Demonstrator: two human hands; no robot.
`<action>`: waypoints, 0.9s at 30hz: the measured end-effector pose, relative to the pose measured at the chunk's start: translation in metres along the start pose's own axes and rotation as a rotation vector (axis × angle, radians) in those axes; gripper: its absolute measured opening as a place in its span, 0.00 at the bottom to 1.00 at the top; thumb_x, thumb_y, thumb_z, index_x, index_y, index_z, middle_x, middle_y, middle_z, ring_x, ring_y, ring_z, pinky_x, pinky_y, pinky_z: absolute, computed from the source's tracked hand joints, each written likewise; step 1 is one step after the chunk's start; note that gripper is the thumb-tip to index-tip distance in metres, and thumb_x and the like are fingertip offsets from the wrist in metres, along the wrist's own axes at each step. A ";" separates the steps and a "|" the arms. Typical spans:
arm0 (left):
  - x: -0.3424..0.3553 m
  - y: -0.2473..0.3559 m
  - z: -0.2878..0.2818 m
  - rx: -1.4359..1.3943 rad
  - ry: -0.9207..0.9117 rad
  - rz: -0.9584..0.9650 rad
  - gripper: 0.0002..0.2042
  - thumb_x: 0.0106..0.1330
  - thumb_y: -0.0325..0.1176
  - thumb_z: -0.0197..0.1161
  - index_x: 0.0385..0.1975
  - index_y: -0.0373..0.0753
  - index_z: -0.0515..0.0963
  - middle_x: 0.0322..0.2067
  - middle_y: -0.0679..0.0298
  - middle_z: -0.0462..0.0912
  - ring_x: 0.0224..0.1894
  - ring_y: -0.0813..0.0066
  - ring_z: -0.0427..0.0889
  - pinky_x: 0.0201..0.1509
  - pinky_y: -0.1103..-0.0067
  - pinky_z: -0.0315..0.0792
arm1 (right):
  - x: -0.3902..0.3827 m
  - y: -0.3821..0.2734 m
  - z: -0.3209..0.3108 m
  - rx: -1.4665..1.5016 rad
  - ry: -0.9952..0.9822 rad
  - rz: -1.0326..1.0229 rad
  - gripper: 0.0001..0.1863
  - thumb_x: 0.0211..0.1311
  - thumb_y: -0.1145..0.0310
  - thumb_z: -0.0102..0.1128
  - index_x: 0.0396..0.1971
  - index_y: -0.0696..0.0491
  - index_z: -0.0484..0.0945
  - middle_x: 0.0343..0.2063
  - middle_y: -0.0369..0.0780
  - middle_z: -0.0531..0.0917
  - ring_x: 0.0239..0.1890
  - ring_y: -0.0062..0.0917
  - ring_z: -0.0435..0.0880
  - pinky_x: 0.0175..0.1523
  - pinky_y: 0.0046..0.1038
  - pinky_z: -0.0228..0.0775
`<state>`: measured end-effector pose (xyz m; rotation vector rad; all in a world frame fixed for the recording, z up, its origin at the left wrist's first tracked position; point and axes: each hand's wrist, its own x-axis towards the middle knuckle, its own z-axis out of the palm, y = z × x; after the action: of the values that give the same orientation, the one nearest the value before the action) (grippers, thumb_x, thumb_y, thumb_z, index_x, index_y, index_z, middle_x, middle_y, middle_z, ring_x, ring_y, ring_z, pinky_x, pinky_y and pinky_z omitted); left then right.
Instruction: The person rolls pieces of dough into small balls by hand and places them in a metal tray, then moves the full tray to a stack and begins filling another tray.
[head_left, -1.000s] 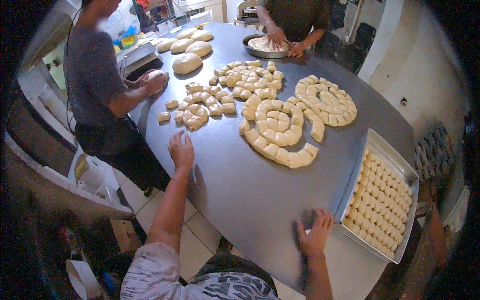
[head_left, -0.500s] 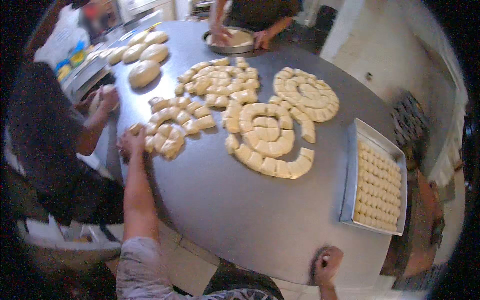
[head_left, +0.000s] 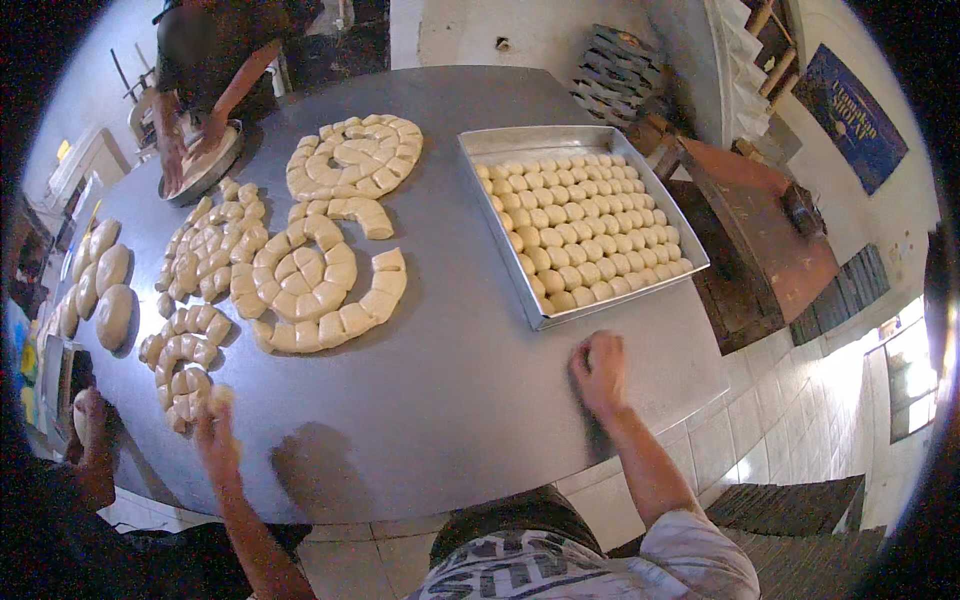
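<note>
1. Dough piece [head_left: 222,396], small and pale, is at the fingertips of my left hand [head_left: 217,435], pinched between them, both blurred, over the grey table [head_left: 470,400].
2. Just beyond and left of that hand lies a cut dough coil [head_left: 185,378], its segments partly separated.
3. Ahead and to its right is a larger scored spiral [head_left: 305,275]; farther ahead, another spiral [head_left: 355,160].
4. My right hand [head_left: 600,378] is well apart from the left, fingers curled inward; I cannot tell whether they close on anything.
5. Just ahead of my right hand sits a metal tray [head_left: 625,300] with rows of dough balls [head_left: 590,225].
6. Far beyond my left hand, a co-worker's hands [head_left: 175,165] press into a round pan [head_left: 210,184].
</note>
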<state>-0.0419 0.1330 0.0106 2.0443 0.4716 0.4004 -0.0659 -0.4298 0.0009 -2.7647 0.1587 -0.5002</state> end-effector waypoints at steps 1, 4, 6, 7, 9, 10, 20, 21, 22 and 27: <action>-0.017 0.028 0.017 0.063 -0.047 0.050 0.17 0.62 0.38 0.56 0.45 0.33 0.72 0.36 0.62 0.75 0.38 0.76 0.72 0.41 0.80 0.66 | -0.008 -0.007 -0.014 0.024 -0.041 -0.023 0.14 0.42 0.75 0.58 0.33 0.56 0.71 0.37 0.46 0.74 0.43 0.43 0.71 0.53 0.37 0.61; -0.048 0.071 0.062 -0.031 -0.381 0.096 0.14 0.60 0.34 0.58 0.42 0.34 0.73 0.36 0.63 0.75 0.37 0.75 0.72 0.41 0.79 0.67 | -0.024 0.010 -0.053 0.091 -0.225 -0.003 0.15 0.46 0.75 0.56 0.38 0.56 0.71 0.42 0.43 0.74 0.46 0.38 0.72 0.58 0.33 0.60; -0.067 0.095 0.094 -0.076 -0.465 0.104 0.13 0.58 0.32 0.59 0.40 0.33 0.73 0.36 0.61 0.75 0.37 0.72 0.73 0.41 0.78 0.68 | 0.000 0.038 -0.073 0.612 -0.318 0.208 0.16 0.49 0.75 0.55 0.41 0.56 0.70 0.42 0.40 0.74 0.46 0.30 0.72 0.56 0.29 0.61; -0.071 0.104 0.114 -0.072 -0.477 0.152 0.14 0.56 0.31 0.60 0.40 0.33 0.73 0.37 0.59 0.75 0.38 0.70 0.74 0.41 0.77 0.68 | 0.020 0.048 -0.085 0.867 -0.356 0.312 0.16 0.51 0.74 0.55 0.42 0.56 0.69 0.42 0.39 0.73 0.46 0.27 0.72 0.55 0.27 0.62; -0.080 0.112 0.144 -0.025 -0.447 0.215 0.15 0.53 0.30 0.62 0.41 0.32 0.72 0.39 0.56 0.74 0.38 0.66 0.75 0.42 0.75 0.70 | 0.084 0.023 -0.096 1.078 -0.298 0.255 0.15 0.55 0.72 0.54 0.44 0.55 0.69 0.41 0.36 0.73 0.45 0.20 0.71 0.51 0.22 0.63; -0.087 0.118 0.164 0.087 -0.470 0.256 0.16 0.53 0.30 0.63 0.41 0.33 0.72 0.40 0.55 0.74 0.39 0.63 0.75 0.44 0.73 0.69 | 0.116 0.016 -0.092 1.250 -0.215 0.224 0.15 0.55 0.72 0.53 0.44 0.54 0.69 0.40 0.36 0.73 0.43 0.21 0.71 0.50 0.22 0.64; -0.175 0.088 0.148 0.407 -0.293 0.179 0.22 0.54 0.29 0.62 0.49 0.33 0.65 0.39 0.51 0.74 0.42 0.58 0.73 0.49 0.67 0.65 | 0.403 -0.048 0.054 1.221 0.506 -0.022 0.17 0.55 0.64 0.56 0.44 0.53 0.71 0.34 0.40 0.76 0.33 0.25 0.74 0.39 0.27 0.68; -0.182 0.100 0.147 0.316 -0.286 0.011 0.20 0.56 0.29 0.61 0.47 0.34 0.66 0.38 0.53 0.74 0.40 0.60 0.73 0.46 0.69 0.66 | 0.416 -0.034 0.085 0.874 0.215 -0.129 0.16 0.55 0.64 0.56 0.43 0.54 0.71 0.34 0.41 0.77 0.34 0.26 0.75 0.40 0.28 0.68; -0.188 0.109 0.147 0.219 -0.290 -0.153 0.17 0.57 0.30 0.61 0.45 0.34 0.66 0.36 0.55 0.74 0.37 0.63 0.74 0.43 0.70 0.68 | 0.428 -0.010 0.122 0.508 -0.061 -0.215 0.16 0.55 0.63 0.56 0.41 0.55 0.72 0.34 0.43 0.78 0.34 0.27 0.75 0.41 0.28 0.69; -0.214 0.121 0.134 0.003 0.070 -0.307 0.12 0.64 0.40 0.53 0.41 0.40 0.68 0.35 0.62 0.73 0.35 0.68 0.73 0.40 0.73 0.68 | 0.390 -0.053 0.092 0.675 0.114 -0.164 0.15 0.57 0.64 0.55 0.40 0.58 0.75 0.34 0.45 0.81 0.36 0.30 0.78 0.42 0.28 0.69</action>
<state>-0.1466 -0.1260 0.0330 1.9255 0.8159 0.2854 0.3337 -0.4170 0.0624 -2.0971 -0.1836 -0.6168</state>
